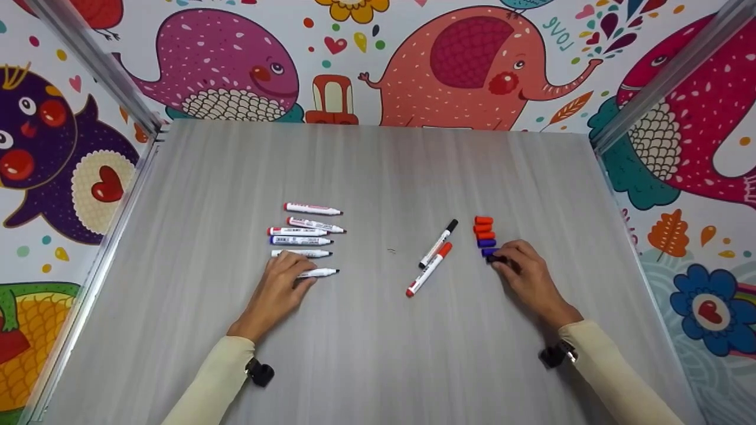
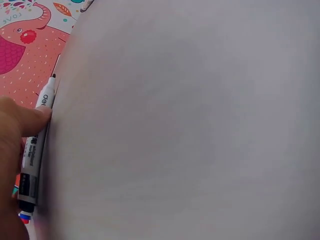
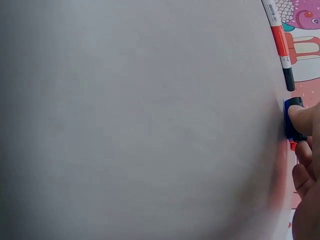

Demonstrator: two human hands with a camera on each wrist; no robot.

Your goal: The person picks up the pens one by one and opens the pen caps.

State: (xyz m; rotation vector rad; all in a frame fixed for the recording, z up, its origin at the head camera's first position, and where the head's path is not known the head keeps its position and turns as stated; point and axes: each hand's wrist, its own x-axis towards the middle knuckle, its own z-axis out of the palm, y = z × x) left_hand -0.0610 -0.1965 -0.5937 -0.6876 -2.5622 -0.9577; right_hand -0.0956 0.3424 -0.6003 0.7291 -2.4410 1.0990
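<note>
A person's two hands rest on a grey wood-grain table [image 1: 378,165] walled by bright cartoon animal pictures. The left hand [image 1: 282,285] lies on the nearest uncapped marker [image 1: 319,273], fingers curled over its white barrel, at the bottom of a row of six uncapped markers [image 1: 307,231] lying side by side (tips pointing right). The right hand [image 1: 527,273] pinches a dark cap [image 1: 495,258] with its fingertips at the near end of a short column of loose caps [image 1: 485,235], orange ones farther away and blue ones closer. Between the hands lie two capped markers, one with a black cap [image 1: 438,243] and one with a red cap [image 1: 429,269], just beside each other and angled diagonally.
</note>
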